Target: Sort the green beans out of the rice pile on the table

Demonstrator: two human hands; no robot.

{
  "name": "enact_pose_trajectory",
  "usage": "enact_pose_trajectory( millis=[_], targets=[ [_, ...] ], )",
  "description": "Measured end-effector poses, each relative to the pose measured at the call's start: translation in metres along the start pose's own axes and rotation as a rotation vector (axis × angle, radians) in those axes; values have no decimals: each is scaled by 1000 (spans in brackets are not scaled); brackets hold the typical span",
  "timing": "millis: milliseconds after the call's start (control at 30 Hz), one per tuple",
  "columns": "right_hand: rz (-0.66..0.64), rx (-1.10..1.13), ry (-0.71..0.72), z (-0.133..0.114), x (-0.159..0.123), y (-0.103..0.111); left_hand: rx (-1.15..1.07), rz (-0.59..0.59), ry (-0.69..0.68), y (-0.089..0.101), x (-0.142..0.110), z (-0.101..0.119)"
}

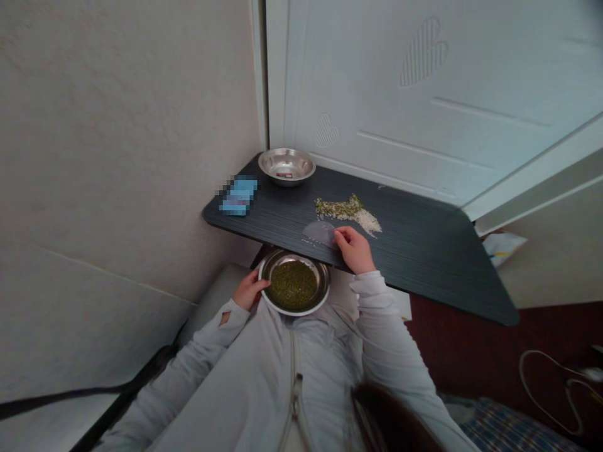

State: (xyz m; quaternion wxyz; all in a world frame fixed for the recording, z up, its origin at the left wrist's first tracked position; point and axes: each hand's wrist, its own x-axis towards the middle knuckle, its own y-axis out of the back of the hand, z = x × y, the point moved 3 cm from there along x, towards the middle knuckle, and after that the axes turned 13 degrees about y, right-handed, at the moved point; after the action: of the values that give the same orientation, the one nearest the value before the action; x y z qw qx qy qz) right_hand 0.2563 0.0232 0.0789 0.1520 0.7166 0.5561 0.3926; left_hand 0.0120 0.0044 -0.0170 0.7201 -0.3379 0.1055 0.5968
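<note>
My left hand (249,289) grips the rim of a metal bowl (323,294) in my lap, just below the table edge. Green beans (294,284), probably mung beans, cover the bowl's bottom. Between the thumb and fingers of my right hand (354,248) is a thin, clear, rounded plastic scraper (318,233), held low over the table near its front edge. A few white grains lie around the scraper. Just beyond it sits a strip of mixed green beans and white rice (336,209). A small heap of white rice (368,221) adjoins it on the right.
The dark table (433,263) stands against a white door (377,81). At its back left is a second metal bowl (287,168) with a small reddish item inside. A blurred blue item (239,196) lies at the left. A white cable (541,355) runs over the red floor.
</note>
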Motion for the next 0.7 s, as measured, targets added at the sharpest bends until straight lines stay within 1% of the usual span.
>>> enact_pose_trajectory(
  millis=[200, 267, 367, 433, 500, 600, 633, 700],
  targets=[
    [-51, 57, 18, 0, 0, -2, 13, 5, -3, 2, 1, 0],
    [-28, 104, 7, 1, 0, -2, 18, 4, -6, 3, 2, 0],
    [43, 220, -43, 0, -1, -1, 21, 11, -6, 4, 3, 0],
    [79, 294, -82, -5, -4, -1, 21, 24, -2, 5, 4, 0],
    [84, 328, -110, -12, -11, -4, 18, 13, 11, 4, 3, -1],
    [85, 311, -121, -27, -21, -12, -2, -11, 16, 3, 2, -1],
    [80, 278, -113, -31, -23, -16, -1, -15, 16, 3, 2, -1],
    [81, 145, -82, -38, -26, -20, 2, -18, 5, 3, 2, -1]
  ],
)
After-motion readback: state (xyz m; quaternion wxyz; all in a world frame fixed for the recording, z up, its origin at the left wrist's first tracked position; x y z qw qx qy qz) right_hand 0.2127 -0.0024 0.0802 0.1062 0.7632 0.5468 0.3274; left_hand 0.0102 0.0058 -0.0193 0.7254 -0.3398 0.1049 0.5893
